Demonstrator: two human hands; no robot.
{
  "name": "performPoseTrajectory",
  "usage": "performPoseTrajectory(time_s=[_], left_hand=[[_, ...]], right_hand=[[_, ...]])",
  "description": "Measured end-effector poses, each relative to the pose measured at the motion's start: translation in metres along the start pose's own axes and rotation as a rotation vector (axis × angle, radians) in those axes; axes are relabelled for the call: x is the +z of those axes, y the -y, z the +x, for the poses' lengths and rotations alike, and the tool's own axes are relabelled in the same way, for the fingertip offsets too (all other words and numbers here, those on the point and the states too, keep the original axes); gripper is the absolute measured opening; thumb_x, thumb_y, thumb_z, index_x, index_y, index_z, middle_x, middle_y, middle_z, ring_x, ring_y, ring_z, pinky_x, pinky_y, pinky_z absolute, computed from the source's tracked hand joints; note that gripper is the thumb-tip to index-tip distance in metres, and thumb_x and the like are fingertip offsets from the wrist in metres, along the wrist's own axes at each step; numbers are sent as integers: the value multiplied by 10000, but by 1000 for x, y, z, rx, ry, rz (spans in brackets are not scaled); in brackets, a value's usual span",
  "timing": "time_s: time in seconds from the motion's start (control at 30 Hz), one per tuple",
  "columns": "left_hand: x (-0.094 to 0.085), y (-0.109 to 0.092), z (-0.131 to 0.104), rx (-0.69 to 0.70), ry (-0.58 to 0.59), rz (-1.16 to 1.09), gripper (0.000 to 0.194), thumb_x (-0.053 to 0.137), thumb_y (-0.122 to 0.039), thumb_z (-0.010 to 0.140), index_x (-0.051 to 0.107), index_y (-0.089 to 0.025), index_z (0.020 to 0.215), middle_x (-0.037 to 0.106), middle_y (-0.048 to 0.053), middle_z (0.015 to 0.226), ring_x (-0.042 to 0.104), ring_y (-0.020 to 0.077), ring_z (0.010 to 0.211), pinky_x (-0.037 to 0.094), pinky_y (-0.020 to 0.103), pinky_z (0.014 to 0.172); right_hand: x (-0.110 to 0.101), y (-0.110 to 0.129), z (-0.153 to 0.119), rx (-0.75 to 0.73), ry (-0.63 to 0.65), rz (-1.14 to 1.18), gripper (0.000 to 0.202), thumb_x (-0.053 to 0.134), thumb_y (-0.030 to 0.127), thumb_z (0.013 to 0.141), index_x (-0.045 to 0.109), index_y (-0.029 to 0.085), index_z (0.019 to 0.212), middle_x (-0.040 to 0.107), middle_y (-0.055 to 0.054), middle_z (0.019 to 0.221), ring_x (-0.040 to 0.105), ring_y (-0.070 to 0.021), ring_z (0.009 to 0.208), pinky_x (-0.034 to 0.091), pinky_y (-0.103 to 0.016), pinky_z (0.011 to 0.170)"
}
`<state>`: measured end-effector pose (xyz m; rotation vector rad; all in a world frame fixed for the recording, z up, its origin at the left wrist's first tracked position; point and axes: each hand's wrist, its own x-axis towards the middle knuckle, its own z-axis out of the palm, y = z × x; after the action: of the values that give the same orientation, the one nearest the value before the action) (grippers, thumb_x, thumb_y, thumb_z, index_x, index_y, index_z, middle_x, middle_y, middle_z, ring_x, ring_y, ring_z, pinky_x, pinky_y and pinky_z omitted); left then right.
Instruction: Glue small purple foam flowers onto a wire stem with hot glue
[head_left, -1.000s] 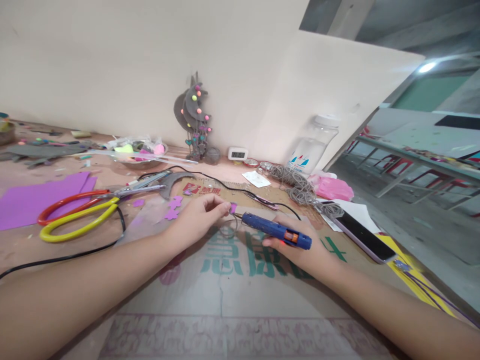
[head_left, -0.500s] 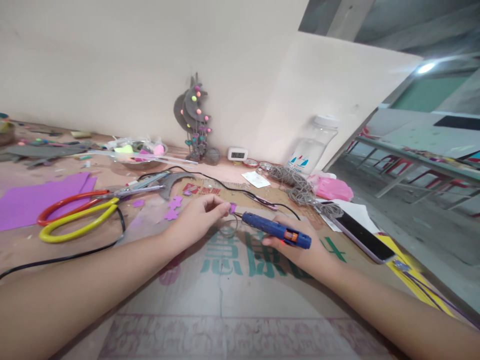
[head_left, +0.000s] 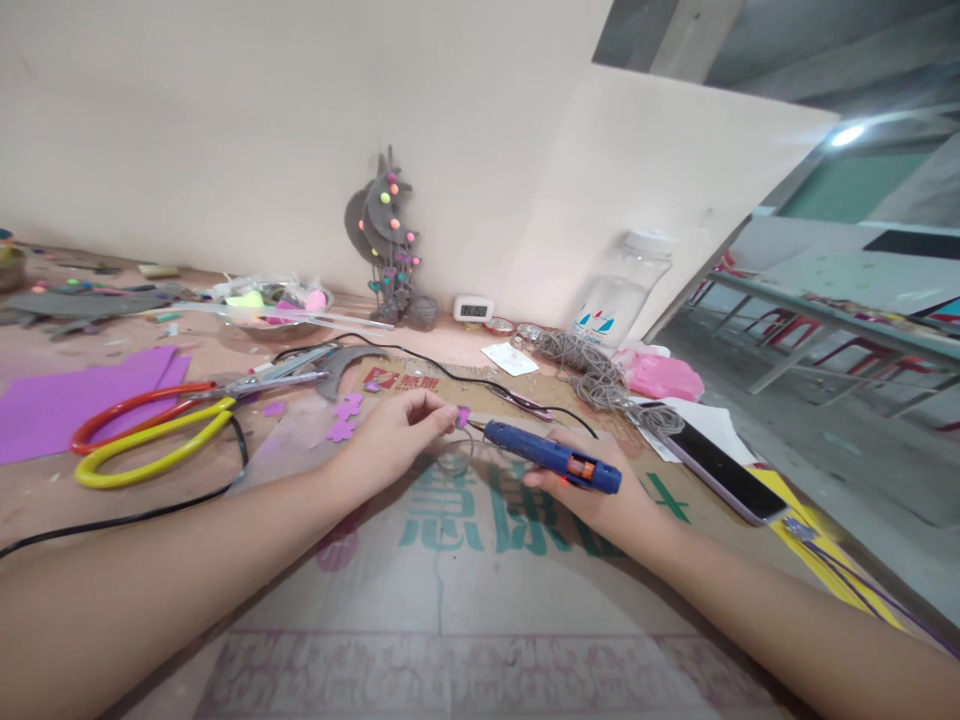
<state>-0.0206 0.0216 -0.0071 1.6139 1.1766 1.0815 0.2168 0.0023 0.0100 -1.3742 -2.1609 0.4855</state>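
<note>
Pinched between the fingertips of my left hand (head_left: 405,430) is a small purple foam piece (head_left: 463,416). A thin grey cord (head_left: 466,462) hangs in a loop just below it. My right hand (head_left: 592,480) is closed round a blue glue gun (head_left: 544,452), whose nozzle points left and is at or very close to the foam piece; I cannot tell if it touches. Several purple foam cut-outs (head_left: 346,416) lie left of my left hand. Scissors (head_left: 157,425) with one red and one yellow handle rest further left, near purple foam sheets (head_left: 82,405).
Printed cardboard (head_left: 480,590) covers the table under my hands. A black cable (head_left: 442,362) runs behind them. A grey cord bundle (head_left: 592,370), a phone (head_left: 724,470) and a clear bottle (head_left: 619,295) are on the right. A small clock (head_left: 474,308) and a decorated grey moon ornament (head_left: 382,235) stand by the wall.
Almost nothing differs. The whole view has shifted very slightly, while both hands keep their hold and the nozzle stays by the purple foam piece.
</note>
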Motion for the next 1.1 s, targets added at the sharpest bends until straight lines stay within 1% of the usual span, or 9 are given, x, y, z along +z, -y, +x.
performPoseTrajectory(time_s=[0.17,0.3,0.57,0.8,1.1], left_hand=[[-1,0,1,2,-14,22,269,538,-419,780,593,-159,739,604,5,712,542,139,671,409,237,629],[0,-1,0,0,0,20,258,536,-405,786,596,-157,749,600,-1,707,538,131,661,403,230,621],[0,-2,-1,-19,34,17,283,517,-431,797,581,-157,769,575,-4,701,538,140,658,398,244,615],[0,-4,-1,-40,32,14,292,526,-443,785,584,-157,774,577,0,695,533,142,651,387,239,597],[1,-2,-2,-40,28,-12,287,534,-443,775,588,-162,766,589,-3,680,539,141,630,393,239,589]], right_hand=[[0,0,0,-16,-9,9,320,644,482,706,535,185,654,514,-1,622,481,-144,601,380,-252,547],[0,-3,0,-18,-5,-9,326,636,483,714,528,185,637,509,1,607,477,-143,590,377,-253,545],[0,-2,-1,-9,6,-4,339,617,504,723,533,183,654,512,-1,617,481,-146,601,378,-256,553],[1,-5,0,-3,3,6,328,616,490,733,519,185,662,505,4,619,475,-140,593,376,-257,552],[-1,0,0,-5,-23,50,299,613,467,745,538,185,676,523,-3,642,498,-148,614,392,-267,572]])
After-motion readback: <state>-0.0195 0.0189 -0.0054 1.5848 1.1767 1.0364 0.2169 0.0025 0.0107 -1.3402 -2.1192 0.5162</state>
